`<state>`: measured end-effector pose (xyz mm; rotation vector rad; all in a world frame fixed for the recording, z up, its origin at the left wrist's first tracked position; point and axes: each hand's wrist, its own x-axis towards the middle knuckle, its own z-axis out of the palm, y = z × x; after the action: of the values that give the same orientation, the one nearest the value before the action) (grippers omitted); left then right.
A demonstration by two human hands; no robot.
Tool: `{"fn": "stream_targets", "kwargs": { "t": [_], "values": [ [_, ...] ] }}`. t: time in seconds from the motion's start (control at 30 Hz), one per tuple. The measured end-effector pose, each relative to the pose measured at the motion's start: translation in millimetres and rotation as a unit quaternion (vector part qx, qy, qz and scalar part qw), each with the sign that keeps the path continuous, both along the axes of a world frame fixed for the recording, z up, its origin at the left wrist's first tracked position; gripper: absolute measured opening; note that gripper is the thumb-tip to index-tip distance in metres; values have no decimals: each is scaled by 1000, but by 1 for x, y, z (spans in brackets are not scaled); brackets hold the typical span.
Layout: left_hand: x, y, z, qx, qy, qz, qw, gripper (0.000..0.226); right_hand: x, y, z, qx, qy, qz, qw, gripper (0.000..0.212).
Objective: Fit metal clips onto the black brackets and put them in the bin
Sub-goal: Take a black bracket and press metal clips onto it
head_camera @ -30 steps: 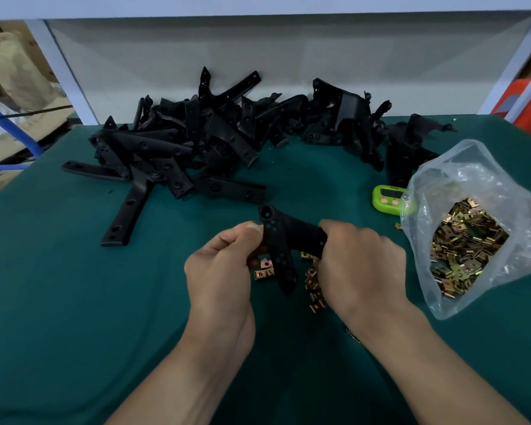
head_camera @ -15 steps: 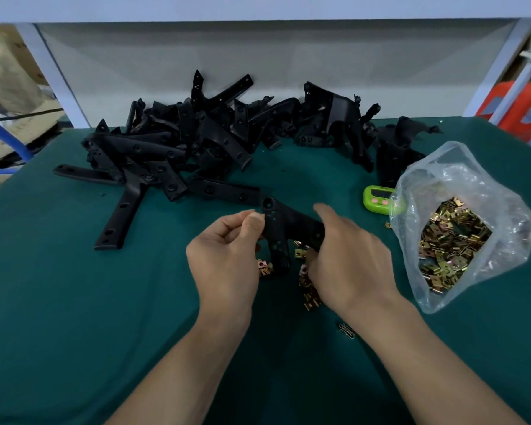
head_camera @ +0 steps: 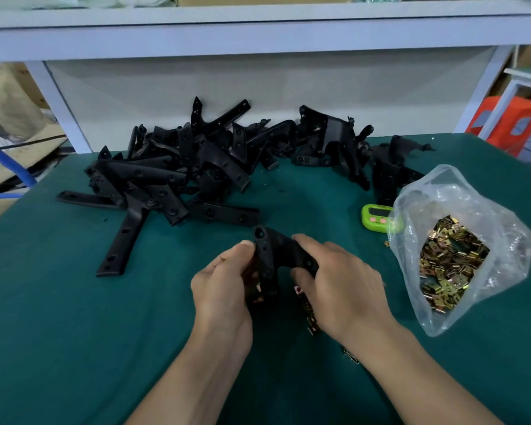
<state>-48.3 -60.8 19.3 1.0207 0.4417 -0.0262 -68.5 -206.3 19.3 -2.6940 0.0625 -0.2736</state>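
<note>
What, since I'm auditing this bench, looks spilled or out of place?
Some loose metal clips lie scattered on the green mat under the held bracket, outside the plastic bag; a stray clip sits by the bag's left edge. The spare brackets are heaped untidily.

Workshop bench — bracket pile (head_camera: 178, 167), bagged clips (head_camera: 448, 265)

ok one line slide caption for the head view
Left hand and right hand grip a black bracket above loose metal clips, bracket pile behind, bag of clips at right.
</note>
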Motion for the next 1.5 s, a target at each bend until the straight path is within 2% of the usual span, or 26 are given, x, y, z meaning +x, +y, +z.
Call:
{"fn": "stream_targets", "kwargs": {
  "t": [0.3,0.47,0.63,0.77,0.87,1.07,1.3,1.4,1.5],
  "values": [
    [5,1,5,-5,16,16,1000,18,3,2,-5,19,-16,16,1000,29],
    [6,1,2,25,-3,-6,1000,25,3,-2,-6,26,-23,-9,999,32],
    [9,6,1,63,-34,-40,997,6,3,-6,-5,22,-10,-8,1000,41],
    [7,8,0,76,-65,-61,993,20,1,-7,-2,18,-2,-9,1000,43],
    [4,6,-2,112,-81,-38,990,27,1,-5,-1,5,1,-13,1000,39],
    [3,5,-5,185,-106,7,977,14,-2,-2,1,-10,-4,-19,1000,34],
    [-6,0,-3,229,-142,22,963,17,-3,1,0,-10,-4,-12,1000,30],
    [-10,-2,-3,233,-167,-29,957,21,-1,-1,-3,6,-18,-17,1000,30],
    [-16,-11,-4,326,-210,-88,918,29,4,-5,-4,19,-16,-23,999,29]
  ]
}}
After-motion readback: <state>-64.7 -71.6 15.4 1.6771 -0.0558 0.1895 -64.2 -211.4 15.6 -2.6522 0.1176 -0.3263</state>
